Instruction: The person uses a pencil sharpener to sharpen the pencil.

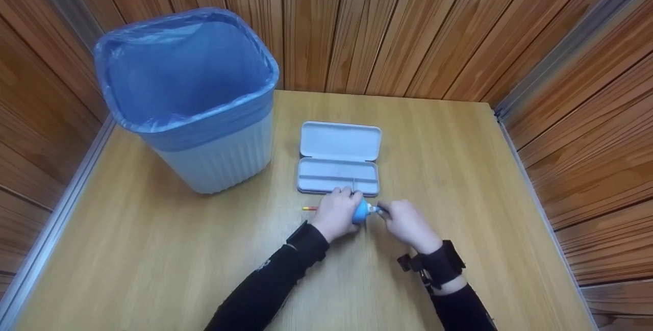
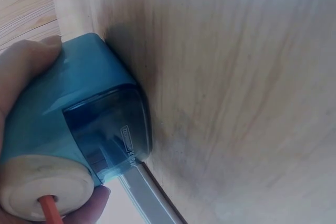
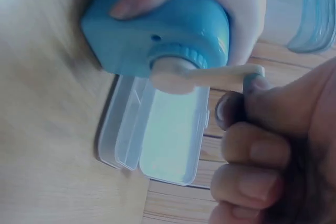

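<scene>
A blue crank pencil sharpener stands on the table, its dark see-through shavings drawer showing in the left wrist view. My left hand grips its body, fingers over the top. Out of the hole in its cream front ring sticks a reddish pencil, whose far end points left in the head view. On the opposite side, my right hand pinches the knob of the cream crank handle between thumb and index finger. Just behind the sharpener lies a pale pencil case, lid open, with divided compartments.
At the back left stands a tall white bin lined with a blue bag. Wood-panelled walls enclose the wooden table at the back and both sides.
</scene>
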Available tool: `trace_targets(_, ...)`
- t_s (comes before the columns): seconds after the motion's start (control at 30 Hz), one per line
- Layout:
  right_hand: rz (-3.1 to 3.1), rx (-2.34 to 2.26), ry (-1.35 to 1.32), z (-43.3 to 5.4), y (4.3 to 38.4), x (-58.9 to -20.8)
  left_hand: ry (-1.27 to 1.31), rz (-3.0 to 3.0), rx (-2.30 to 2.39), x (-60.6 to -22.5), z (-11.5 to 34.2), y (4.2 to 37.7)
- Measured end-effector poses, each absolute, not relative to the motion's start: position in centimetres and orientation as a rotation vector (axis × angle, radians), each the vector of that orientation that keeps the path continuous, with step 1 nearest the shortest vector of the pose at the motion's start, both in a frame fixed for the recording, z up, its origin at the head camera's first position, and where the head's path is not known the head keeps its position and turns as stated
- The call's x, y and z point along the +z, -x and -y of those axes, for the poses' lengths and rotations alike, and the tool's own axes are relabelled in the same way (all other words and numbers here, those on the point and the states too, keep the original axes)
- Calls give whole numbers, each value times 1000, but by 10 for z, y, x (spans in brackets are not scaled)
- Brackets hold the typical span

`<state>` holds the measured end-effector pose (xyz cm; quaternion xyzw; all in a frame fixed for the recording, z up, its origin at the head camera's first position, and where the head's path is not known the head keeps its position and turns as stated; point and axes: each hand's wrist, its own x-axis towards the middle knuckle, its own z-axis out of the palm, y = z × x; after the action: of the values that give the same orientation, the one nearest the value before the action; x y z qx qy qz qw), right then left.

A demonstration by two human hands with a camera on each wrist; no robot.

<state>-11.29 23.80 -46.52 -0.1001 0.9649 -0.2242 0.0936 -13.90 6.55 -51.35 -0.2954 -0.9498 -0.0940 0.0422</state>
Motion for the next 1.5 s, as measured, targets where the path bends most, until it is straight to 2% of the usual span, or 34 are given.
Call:
trace_targets(0.4, -2821, -665, 179, -234, 152, -467, 904, 2909, -307, -513, -64, 140)
trace_targets(0.73, -2778, -537, 220, -234, 173, -495, 909, 2863, -317, -515, -65, 138)
trace_targets(0.97, -2752, -527, 251, -233, 162, -517, 906, 2837, -301, -513, -65, 138)
trace_targets(1.5, -2922, -359, 351, -229, 130, -526, 881, 2849, -311, -516, -64, 138)
